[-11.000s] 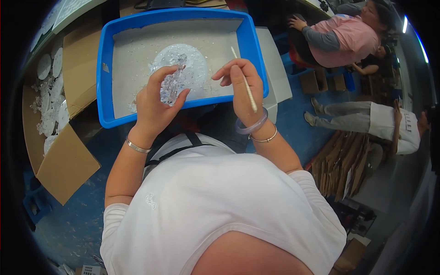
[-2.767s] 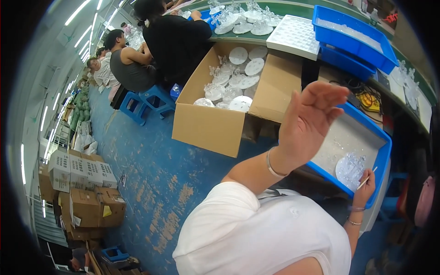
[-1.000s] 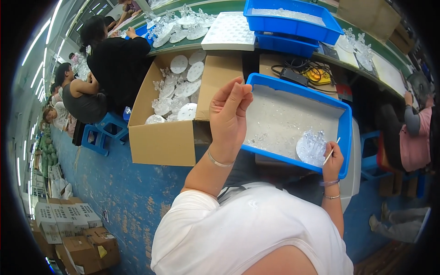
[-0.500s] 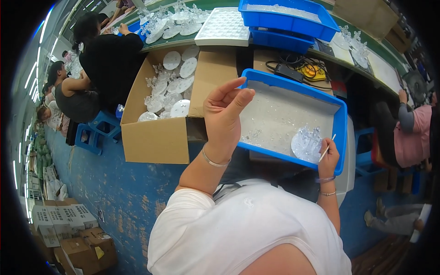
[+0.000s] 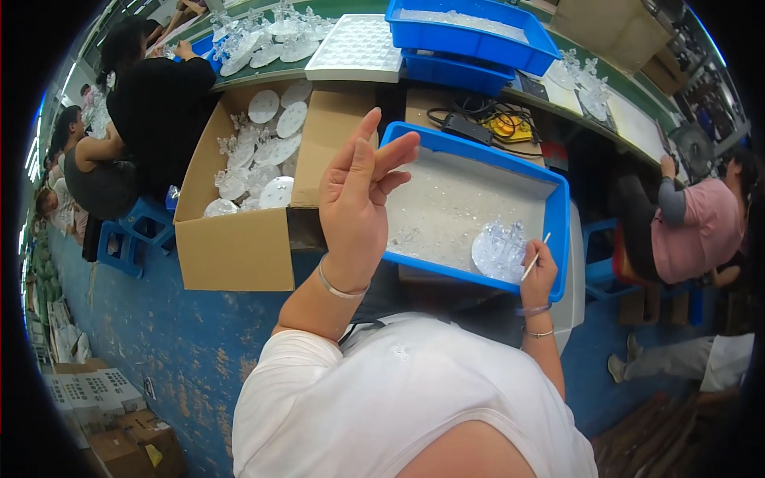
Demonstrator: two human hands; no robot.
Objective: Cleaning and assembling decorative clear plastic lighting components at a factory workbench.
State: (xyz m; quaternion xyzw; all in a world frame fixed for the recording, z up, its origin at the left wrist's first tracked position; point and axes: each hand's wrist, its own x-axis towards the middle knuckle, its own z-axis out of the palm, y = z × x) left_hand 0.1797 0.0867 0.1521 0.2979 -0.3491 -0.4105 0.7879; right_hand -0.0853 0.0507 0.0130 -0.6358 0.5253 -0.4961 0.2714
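My left hand (image 5: 355, 191) is raised in front of the near left side of a blue tray (image 5: 561, 231), its fingers apart and nothing visible in them. At the tray's near right corner my right hand (image 5: 540, 275) is closed round a thin white stick (image 5: 535, 256), which slants up to the right. Beside its fingers is a clear round plastic disc (image 5: 488, 253) with small transparent pieces standing on it. Whether those fingers also grip the disc's edge, I cannot tell. Small clear bits lie scattered over the tray's pale bottom.
Left of the tray stands an open cardboard box (image 5: 235, 251) full of similar discs. On the green bench are a white gridded tray (image 5: 356, 49), stacked blue bins (image 5: 470, 40) and more clear pieces (image 5: 271, 36). Black cables (image 5: 510, 119) lie behind the tray. Co-workers sit left and right.
My left hand's index finger has lifted away from the thumb and the fingers have spread. The whole view has shifted, so things appear further left. My right hand keeps the stick beside the disc.
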